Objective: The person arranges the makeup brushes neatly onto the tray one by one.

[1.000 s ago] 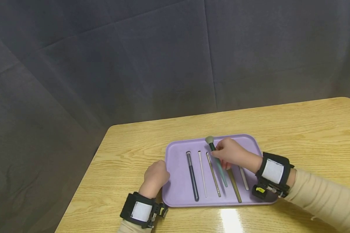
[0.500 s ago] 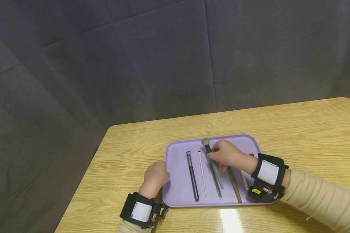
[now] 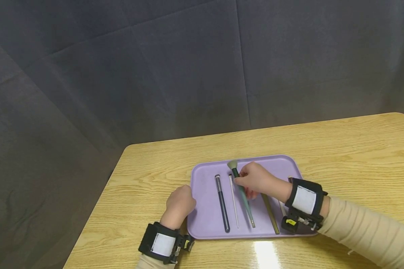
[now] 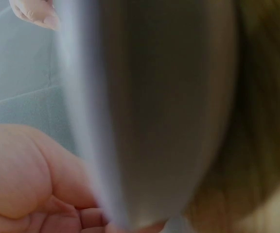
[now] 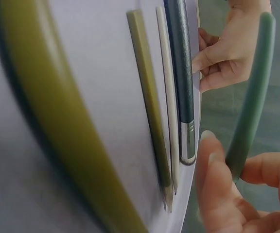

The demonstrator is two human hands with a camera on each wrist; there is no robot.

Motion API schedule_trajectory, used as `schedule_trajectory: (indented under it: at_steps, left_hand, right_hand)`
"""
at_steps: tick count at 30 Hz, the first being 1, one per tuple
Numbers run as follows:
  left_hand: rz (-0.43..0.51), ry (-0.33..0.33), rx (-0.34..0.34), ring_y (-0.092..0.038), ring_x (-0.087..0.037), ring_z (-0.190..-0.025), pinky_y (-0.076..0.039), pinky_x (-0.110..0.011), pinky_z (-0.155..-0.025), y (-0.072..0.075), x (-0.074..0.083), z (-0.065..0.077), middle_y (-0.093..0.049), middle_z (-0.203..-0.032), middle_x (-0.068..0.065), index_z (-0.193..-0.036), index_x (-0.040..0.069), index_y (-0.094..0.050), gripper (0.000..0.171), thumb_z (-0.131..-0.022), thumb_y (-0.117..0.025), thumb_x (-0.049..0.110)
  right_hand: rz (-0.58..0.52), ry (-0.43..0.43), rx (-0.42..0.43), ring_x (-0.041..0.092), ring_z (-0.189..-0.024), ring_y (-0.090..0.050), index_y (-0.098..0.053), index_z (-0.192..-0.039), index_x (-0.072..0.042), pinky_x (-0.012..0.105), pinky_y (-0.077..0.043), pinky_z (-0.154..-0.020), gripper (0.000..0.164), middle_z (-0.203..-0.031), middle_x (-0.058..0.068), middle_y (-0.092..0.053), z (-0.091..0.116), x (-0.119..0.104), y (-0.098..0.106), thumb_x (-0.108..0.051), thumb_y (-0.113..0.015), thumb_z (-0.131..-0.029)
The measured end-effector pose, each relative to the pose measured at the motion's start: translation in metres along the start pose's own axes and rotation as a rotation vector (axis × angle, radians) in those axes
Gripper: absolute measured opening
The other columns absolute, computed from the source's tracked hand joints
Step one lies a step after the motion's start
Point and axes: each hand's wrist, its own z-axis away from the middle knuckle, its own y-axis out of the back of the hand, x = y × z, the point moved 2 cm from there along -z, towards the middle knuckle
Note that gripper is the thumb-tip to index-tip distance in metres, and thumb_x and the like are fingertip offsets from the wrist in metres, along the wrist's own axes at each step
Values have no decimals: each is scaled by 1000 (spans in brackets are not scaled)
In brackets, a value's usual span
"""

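Note:
My right hand (image 3: 257,180) pinches a makeup brush (image 3: 243,198) with a green handle and pale green bristles. It is raised over the lilac tray (image 3: 205,236), bristles pointing to the far side. In the right wrist view, thumb and fingertips grip the green handle (image 5: 254,97). My left hand (image 3: 181,201) holds the tray's left edge; the left wrist view shows its fingers curled at the tray wall (image 4: 169,121). On the tray lie a dark blue brush (image 3: 223,207), a thin white brush (image 3: 233,203) and a thin gold brush (image 5: 149,102), mostly hidden in the head view.
A thicker gold brush (image 3: 271,216) and a pale-handled brush (image 3: 282,208) lie on the tray's right side, partly covered by the right hand and wrist. The tray sits on a wooden table (image 3: 148,168). A dark grey curtain (image 3: 188,74) hangs behind.
My right hand has moved left with the green brush, from between the two gold brushes to over the thin gold one, nearer the white brush. The left hand has stayed put.

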Motion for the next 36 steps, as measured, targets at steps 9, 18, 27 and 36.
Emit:
schedule_trajectory:
  at_steps: [9, 18, 27, 36]
  left_hand:
    - [0, 4, -5, -49, -20, -52, -40, -31, -44, 0, 0, 0, -51, -63, -10, -81, -5, -58, 7, -76, -53, -2]
    - [-6, 10, -7, -49, -20, -52, -41, -31, -44, 0, -2, 0, -52, -64, -10, -82, -6, -58, 8, -77, -54, -1]
    - [-4, 15, -10, -49, -20, -52, -41, -31, -44, 0, -2, 0, -52, -63, -11, -82, -6, -58, 8, -77, -54, -1]
    - [-14, 15, -16, -49, -20, -52, -41, -31, -44, 1, -1, 0, -51, -63, -10, -81, -6, -58, 7, -78, -54, -1]
  right_hand:
    - [-2, -14, 5, 19, -42, -54, -52, -65, -3, 30, -46, -41, 21, -49, 6, -55, 0, -4, -10, -12, -57, -84]
    - [-19, 0, 20, 19, -40, -54, -51, -64, -3, 30, -46, -40, 21, -48, 6, -55, -2, -8, -25, -9, -57, -84]
    - [-35, -14, 1, 20, -41, -54, -50, -65, -3, 31, -46, -39, 22, -49, 7, -55, -2, -14, -30, -10, -58, -85]
    - [14, 46, -18, 18, -39, -52, -48, -64, -4, 30, -45, -39, 24, -48, 5, -54, -2, -20, -29, -10, -58, -85]
